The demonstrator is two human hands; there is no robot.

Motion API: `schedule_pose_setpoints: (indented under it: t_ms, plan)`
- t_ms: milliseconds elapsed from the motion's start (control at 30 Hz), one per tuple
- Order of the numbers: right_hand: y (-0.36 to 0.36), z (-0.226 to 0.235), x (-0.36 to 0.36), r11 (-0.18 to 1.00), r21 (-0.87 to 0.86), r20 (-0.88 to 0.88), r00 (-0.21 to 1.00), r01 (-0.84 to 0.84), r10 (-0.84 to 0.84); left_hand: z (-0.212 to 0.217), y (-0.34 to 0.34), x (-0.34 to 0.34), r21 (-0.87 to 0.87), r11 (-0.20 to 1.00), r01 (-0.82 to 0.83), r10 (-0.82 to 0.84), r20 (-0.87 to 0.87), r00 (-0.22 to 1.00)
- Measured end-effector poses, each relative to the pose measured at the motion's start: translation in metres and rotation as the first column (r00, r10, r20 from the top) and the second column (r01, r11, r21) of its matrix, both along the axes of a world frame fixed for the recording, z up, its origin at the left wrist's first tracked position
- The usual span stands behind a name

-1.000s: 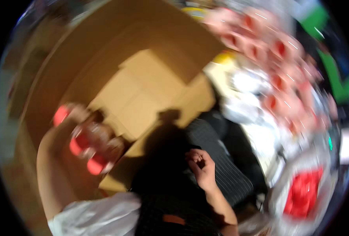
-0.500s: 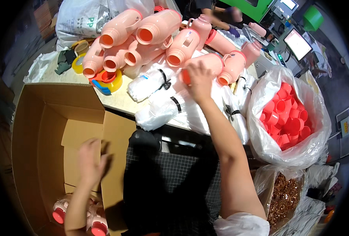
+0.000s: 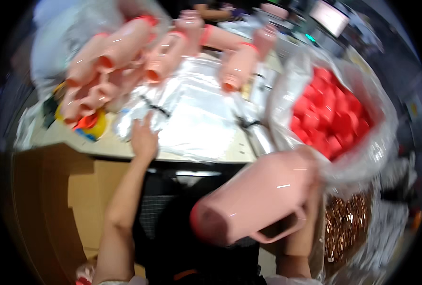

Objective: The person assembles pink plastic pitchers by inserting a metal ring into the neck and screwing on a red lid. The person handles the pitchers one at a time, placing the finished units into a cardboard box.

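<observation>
Below the bench (image 3: 125, 149) edge, 1 pink jug (image 3: 258, 197) is gripped by the right hand (image 3: 310, 166), fingers apparently wrapped round it. Clear plastic bags (image 3: 196, 118) are touched by the left hand (image 3: 143, 137), fingers spread.

Both forearms bare, white sleeves above elbows.

Support: a pale worktop (image 3: 125, 148), its near edge running across the middle of the view.
Far side: a heap of pink plastic jugs (image 3: 125, 52), lying on their sides, mouths mostly toward the near edge.
Middle: a pile of clear plastic bags (image 3: 196, 114), reaching almost to the near edge.
Left end: rolls of tape (image 3: 90, 126), yellow and orange, under the jugs.
Near edge: the left hand (image 3: 143, 137) rests on the bags.
Right end: hidden by blur.
</observation>
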State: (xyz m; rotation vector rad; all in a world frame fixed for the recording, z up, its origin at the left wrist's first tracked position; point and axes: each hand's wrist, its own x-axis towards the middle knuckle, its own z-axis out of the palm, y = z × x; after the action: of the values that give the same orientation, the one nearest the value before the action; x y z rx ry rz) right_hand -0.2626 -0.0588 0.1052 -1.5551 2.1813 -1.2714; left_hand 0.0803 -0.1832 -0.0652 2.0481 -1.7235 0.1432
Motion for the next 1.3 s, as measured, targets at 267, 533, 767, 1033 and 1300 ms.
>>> schedule_pose_setpoints:
  t_ms: [267, 533, 767, 1033, 1300]
  plan:
    - [0.054, -0.122, 0.036, 0.719, 0.01, -0.204, 0.702, -0.695, 0.682, 0.045, 0.099, -0.113, 0.039, 0.546, 0.837, -0.266, -0.939, 0.218]
    - [0.128, 0.019, -0.169, 0.984, -0.084, -0.008, 0.987, 0.158, -0.159, 0.024, 0.159, -0.063, 0.159, 0.809, 0.566, 0.206, -0.978, -0.019]
    - [0.163, -0.022, -0.294, 0.882, 0.426, -0.313, 0.948, 0.199, -0.063, 0.048, 0.139, -0.047, -0.037, 0.771, 0.636, 0.092, -0.981, -0.168]
    - [0.183, -0.009, -0.293, 0.939, 0.287, 0.072, 0.973, 0.188, -0.217, 0.053, 0.159, -0.084, -0.018, 0.693, 0.721, 0.097, -0.988, -0.117]
    - [0.156, 0.016, -0.189, 0.891, -0.409, 0.805, 0.539, 0.199, 0.249, 0.059, 0.164, -0.083, -0.102, 0.64, 0.761, -0.072, -0.995, -0.073]
